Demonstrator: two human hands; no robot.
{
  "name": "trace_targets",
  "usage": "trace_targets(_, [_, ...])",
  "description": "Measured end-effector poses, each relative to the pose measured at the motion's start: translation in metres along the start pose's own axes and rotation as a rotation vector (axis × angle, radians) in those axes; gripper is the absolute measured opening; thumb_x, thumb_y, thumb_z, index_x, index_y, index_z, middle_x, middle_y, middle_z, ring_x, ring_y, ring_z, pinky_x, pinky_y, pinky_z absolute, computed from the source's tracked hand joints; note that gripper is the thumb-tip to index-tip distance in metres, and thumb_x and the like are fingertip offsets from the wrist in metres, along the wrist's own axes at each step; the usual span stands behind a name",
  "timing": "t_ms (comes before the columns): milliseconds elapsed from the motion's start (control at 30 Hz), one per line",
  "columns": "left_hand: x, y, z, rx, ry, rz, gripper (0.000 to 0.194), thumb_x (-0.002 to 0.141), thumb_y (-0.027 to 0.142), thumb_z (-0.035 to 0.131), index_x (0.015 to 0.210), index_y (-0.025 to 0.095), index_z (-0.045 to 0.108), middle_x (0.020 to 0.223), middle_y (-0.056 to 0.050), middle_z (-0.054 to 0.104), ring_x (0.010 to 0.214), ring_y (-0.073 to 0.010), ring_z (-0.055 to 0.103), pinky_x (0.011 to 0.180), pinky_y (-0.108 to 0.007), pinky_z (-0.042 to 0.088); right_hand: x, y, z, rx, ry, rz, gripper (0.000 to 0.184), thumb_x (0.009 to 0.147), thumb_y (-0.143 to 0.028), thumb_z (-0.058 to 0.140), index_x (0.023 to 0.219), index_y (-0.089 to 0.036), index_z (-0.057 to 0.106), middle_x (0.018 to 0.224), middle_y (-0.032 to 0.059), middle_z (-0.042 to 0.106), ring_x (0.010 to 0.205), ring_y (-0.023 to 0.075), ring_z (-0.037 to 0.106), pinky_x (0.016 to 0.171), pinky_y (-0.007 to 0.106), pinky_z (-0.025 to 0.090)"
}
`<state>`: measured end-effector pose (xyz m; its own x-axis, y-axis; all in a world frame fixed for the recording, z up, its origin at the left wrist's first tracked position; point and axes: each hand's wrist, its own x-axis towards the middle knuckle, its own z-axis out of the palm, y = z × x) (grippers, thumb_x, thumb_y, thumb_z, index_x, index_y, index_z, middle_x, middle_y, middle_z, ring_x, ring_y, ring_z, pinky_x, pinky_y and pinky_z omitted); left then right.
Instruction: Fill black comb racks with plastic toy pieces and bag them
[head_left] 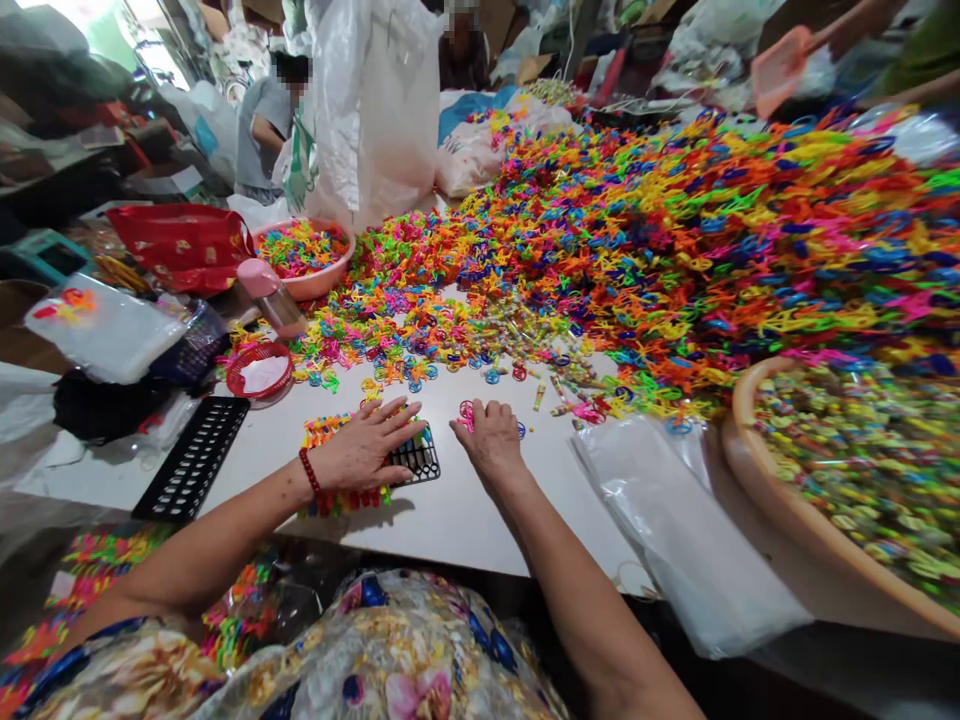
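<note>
My left hand (366,446), a red bead bracelet at its wrist, lies with fingers stretched out over a black slotted rack (426,462). Rows of small colourful plastic pieces (322,430) fill the rack's left part, partly hidden under that hand. To the right, my right hand (491,440) rests low over the white table with its fingers curled together. A pink plastic piece with a round, ring-like shape (466,414) shows at its thumb and fingertips. A blue ring-like piece (521,430) lies just beside its knuckles.
A large heap of colourful plastic pieces (675,260) covers the table's back and right. An orange tub (750,440) of small items stands right, beside clear plastic bags (667,510). Another black rack (191,455) and a red basket (234,378) lie left. Other people are farther back.
</note>
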<state>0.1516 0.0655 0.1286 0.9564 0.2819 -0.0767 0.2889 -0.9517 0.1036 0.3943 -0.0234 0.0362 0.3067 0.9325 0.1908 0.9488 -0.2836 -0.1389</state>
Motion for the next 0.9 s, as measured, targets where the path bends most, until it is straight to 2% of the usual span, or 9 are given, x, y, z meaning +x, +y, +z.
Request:
trace_targets(100, [0.0,-0.01,-0.002,0.02,0.007,-0.045,0.072,0.092,0.067,0.036,0.152,0.027,0.03,0.162,-0.008,0.021,0.15,-0.0299,0.015,0.119,-0.052,0.015,-0.008,0.005,-0.003,0.022,-0.031,-0.011,0.054,0.088,-0.056,0.059,0.118,-0.011,0.058,0.102,0.0169,0.061,0.096,0.0306,0.05,0.084,0.038,0.037])
trace_targets(233, [-0.006,-0.007,-0.022,0.026,0.05,-0.073,0.069,0.095,0.062,0.036,0.152,0.024,0.029,0.162,-0.011,0.022,0.15,-0.03,0.015,0.12,-0.055,0.014,-0.019,0.012,-0.006,0.148,-0.012,-0.007,0.041,0.091,-0.041,0.061,0.119,-0.012,0.055,0.102,0.0137,0.061,0.094,0.0271,0.054,0.083,0.035,0.04])
trace_targets(367, [-0.016,0.038,-0.048,-0.115,0.192,-0.028,0.065,0.096,0.055,0.043,0.151,0.022,0.031,0.16,-0.012,0.027,0.148,-0.0259,0.024,0.121,-0.047,0.024,-0.028,0.014,-0.008,0.164,0.024,-0.025,0.032,0.092,-0.032,0.06,0.118,-0.013,0.055,0.106,0.0141,0.06,0.095,0.0268,0.053,0.085,0.035,0.04])
trace_targets(433, [-0.017,0.07,-0.045,-0.276,0.212,0.03,0.06,0.097,0.049,0.045,0.149,0.022,0.035,0.155,-0.011,0.038,0.142,-0.0218,0.038,0.116,-0.039,0.035,-0.034,0.01,-0.009,0.126,0.03,-0.048,0.025,0.092,-0.03,0.06,0.112,-0.015,0.058,0.107,0.0141,0.059,0.096,0.0282,0.051,0.085,0.037,0.039])
trace_targets(500, [-0.013,0.1,-0.026,-0.452,0.189,0.022,0.049,0.097,0.045,0.046,0.141,0.023,0.047,0.142,-0.009,0.055,0.129,-0.0198,0.054,0.108,-0.034,0.045,-0.043,0.006,-0.008,0.091,0.05,-0.039,0.019,0.092,-0.026,0.06,0.108,-0.015,0.059,0.105,0.0138,0.06,0.096,0.0288,0.05,0.082,0.038,0.04])
trace_targets(567, [-0.001,0.12,0.006,-0.591,0.162,-0.095,0.039,0.097,0.043,0.047,0.127,0.022,0.059,0.121,-0.007,0.069,0.108,-0.0193,0.067,0.096,-0.032,0.053,-0.052,0.002,-0.007,0.082,0.083,-0.011,0.014,0.093,-0.023,0.057,0.104,-0.015,0.06,0.101,0.0135,0.06,0.094,0.0282,0.05,0.08,0.038,0.04])
trace_targets(633, [0.013,0.129,0.04,-0.678,0.188,-0.236,0.036,0.095,0.038,0.05,0.124,0.019,0.061,0.108,-0.008,0.073,0.095,-0.0197,0.07,0.088,-0.032,0.057,-0.06,0.002,-0.007,0.105,0.115,0.004,0.009,0.094,-0.021,0.054,0.099,-0.015,0.06,0.096,0.0128,0.06,0.091,0.0269,0.051,0.079,0.037,0.041])
trace_targets(767, [0.039,0.123,0.086,-0.648,0.441,-0.336,0.047,0.092,0.023,0.05,0.138,0.017,0.048,0.13,-0.014,0.062,0.11,-0.0227,0.065,0.097,-0.04,0.053,-0.069,0.011,-0.01,0.263,0.158,-0.029,0.013,0.094,-0.019,0.049,0.094,-0.017,0.062,0.092,0.0115,0.06,0.089,0.0245,0.053,0.081,0.035,0.043])
trace_targets(900, [0.061,0.106,0.096,-0.5,0.499,-0.123,0.066,0.088,0.015,0.049,0.151,0.022,0.03,0.157,-0.017,0.031,0.121,-0.0259,0.059,0.096,-0.042,0.054,-0.067,0.011,-0.013,0.728,0.13,0.101,0.011,0.085,-0.02,0.054,0.084,-0.019,0.065,0.088,0.0076,0.063,0.085,0.0218,0.055,0.081,0.035,0.044])
